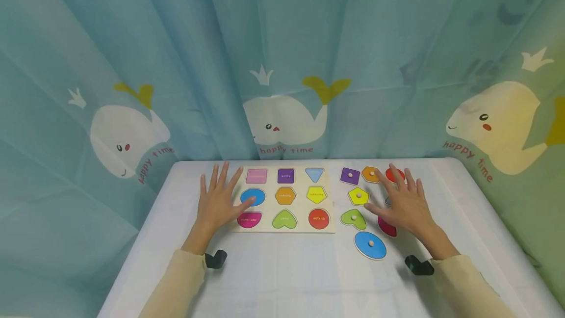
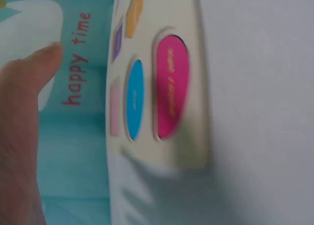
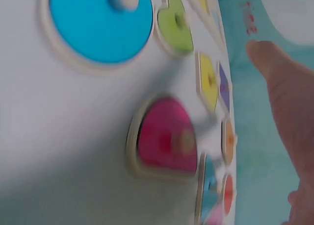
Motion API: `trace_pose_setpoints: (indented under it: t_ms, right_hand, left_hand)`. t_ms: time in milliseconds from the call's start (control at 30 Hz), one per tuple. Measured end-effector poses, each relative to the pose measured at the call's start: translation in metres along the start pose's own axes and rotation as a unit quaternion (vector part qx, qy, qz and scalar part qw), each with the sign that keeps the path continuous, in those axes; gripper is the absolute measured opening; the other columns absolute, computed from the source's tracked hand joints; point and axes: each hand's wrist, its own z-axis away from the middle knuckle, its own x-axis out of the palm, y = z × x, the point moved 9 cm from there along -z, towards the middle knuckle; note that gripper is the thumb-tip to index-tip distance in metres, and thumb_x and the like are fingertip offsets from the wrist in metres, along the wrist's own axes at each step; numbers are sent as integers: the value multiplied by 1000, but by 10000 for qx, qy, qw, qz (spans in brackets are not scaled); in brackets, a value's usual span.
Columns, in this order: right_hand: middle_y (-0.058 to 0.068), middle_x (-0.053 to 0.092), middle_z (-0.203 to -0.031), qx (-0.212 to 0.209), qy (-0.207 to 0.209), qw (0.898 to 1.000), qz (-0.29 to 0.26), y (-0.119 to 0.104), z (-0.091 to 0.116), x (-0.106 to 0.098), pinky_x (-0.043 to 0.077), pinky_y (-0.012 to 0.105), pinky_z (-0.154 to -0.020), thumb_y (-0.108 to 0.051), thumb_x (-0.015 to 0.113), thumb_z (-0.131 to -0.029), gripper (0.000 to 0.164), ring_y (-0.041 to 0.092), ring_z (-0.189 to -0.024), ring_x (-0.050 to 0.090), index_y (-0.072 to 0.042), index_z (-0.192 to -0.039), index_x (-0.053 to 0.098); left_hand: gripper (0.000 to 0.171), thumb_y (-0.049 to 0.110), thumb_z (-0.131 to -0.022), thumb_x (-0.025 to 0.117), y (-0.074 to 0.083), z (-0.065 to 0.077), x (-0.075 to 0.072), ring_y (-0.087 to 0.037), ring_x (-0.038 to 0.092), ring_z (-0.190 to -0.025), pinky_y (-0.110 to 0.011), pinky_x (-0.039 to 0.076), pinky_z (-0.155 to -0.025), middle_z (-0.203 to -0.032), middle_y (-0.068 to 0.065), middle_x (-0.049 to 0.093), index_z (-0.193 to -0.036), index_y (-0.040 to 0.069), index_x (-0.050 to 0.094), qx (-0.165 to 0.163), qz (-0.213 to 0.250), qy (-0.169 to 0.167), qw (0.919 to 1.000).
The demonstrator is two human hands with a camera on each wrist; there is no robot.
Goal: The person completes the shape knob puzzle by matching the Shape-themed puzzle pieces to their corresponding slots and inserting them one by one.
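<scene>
A wooden shape puzzle board [image 1: 302, 227] with coloured recesses lies on the table. My left hand [image 1: 217, 206] hovers at the board's left end with fingers spread, its thumb overlapping the blue oval recess [image 1: 251, 194]. To the right lie knobbed puzzle pieces: a blue oval [image 1: 366, 250], a green heart [image 1: 351, 218], a yellow pentagon [image 1: 355, 199], a purple square [image 1: 347, 177], an orange hexagon [image 1: 368, 174] and a red circle [image 1: 392, 177]. Above them my right hand [image 1: 405, 207] is spread, holding nothing. It partly hides the magenta half-round piece [image 3: 164, 127] and a light blue piece [image 3: 210, 186].
A white cloth covers the table [image 1: 282, 278]. Behind it hangs a blue-green curtain [image 1: 375, 112] printed with white whales. A dark wrist mount [image 1: 216, 259] sits at the left cuff, another dark mount [image 1: 418, 266] at the right.
</scene>
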Motion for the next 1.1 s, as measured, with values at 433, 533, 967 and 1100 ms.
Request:
trace_pose_setpoints:
  t_ms: [433, 533, 967, 1100]
  right_hand:
    - [34, 39, -149, 597, 112, 9969, -499, 74, 16, -5, 31, 83, -98, -44, 80, -85, 91, 62, -128, 38, -12, -158, 37]
    - [37, 44, -145, 887, 109, 9935, -705, 89, 16, 1, 35, 81, -97, -42, 76, -91, 82, 62, -127, 41, -6, -155, 40]
    - [36, 53, -136, 1762, 431, 9767, -1143, 118, 23, 15, 31, 75, -93, -33, 67, -99, 49, 57, -120, 41, 4, -131, 61]
    - [36, 53, -135, 2002, 556, 9711, -1176, 120, 24, 17, 28, 75, -97, -29, 69, -98, 44, 57, -122, 39, 4, -126, 64]
  left_hand:
    - [92, 60, -85, 70, -27, 29, 20, -50, 13, -153, -78, 4, -115, -169, -22, 17, -161, 22, 35, 69, 611, -170, 9980]
    - [91, 58, -86, 70, -30, 36, 28, -52, 14, -152, -80, 6, -113, -168, -24, 18, -161, 21, 35, 18, 927, -417, 9948]
    - [98, 62, -79, 75, -36, 53, 50, -54, 12, -152, -81, 3, -113, -167, -25, 23, -160, 20, 38, -54, 1303, -1028, 9861]
    - [98, 60, -78, 77, -36, 52, 47, -53, 13, -152, -79, 3, -114, -166, -25, 24, -158, 17, 40, -78, 1244, -1043, 9867]
